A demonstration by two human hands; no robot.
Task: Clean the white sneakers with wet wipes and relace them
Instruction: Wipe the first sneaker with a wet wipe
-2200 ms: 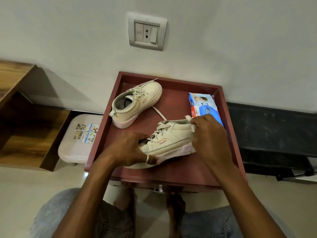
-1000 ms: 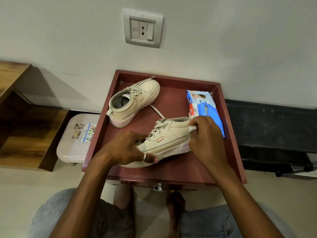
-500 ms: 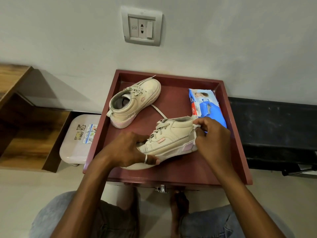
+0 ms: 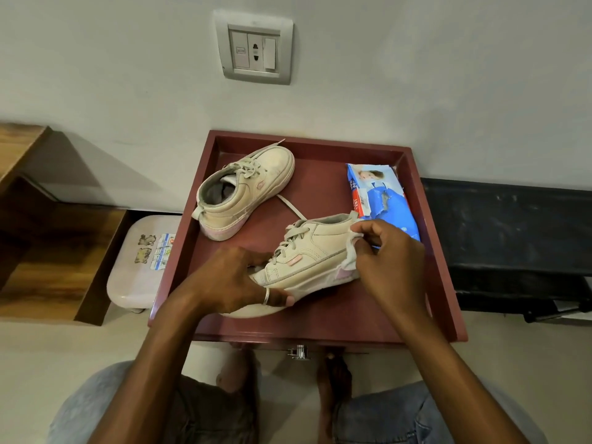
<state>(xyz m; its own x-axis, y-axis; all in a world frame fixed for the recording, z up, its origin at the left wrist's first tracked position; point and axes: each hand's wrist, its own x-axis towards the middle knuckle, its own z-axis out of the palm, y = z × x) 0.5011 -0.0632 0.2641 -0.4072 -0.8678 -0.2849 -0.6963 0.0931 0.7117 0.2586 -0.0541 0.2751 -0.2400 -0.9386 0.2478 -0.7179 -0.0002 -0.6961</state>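
Note:
Two off-white laced sneakers lie on a dark red tray-top table (image 4: pixel 320 328). The near sneaker (image 4: pixel 314 254) is tipped on its side; my left hand (image 4: pixel 237 280) grips its toe end, thumb along the sole. My right hand (image 4: pixel 387 264) pinches a white wet wipe (image 4: pixel 350 251) against that sneaker's heel. The far sneaker (image 4: pixel 246 190) rests at the tray's back left, with a loose lace end trailing toward the near one. A blue pack of wet wipes (image 4: pixel 384 197) lies at the tray's right side, partly behind my right hand.
A wall with a socket plate (image 4: pixel 254 48) stands right behind the table. A pale plastic stool (image 4: pixel 141 261) sits low to the left, next to wooden shelving (image 4: pixel 41 225). A black bench (image 4: pixel 512 225) runs along the right. My knees and bare feet are below the table's front edge.
My right hand has shifted the wipe along the heel of the near sneaker, from its upper back edge down its rear. My left hand has kept its grip on the toe.

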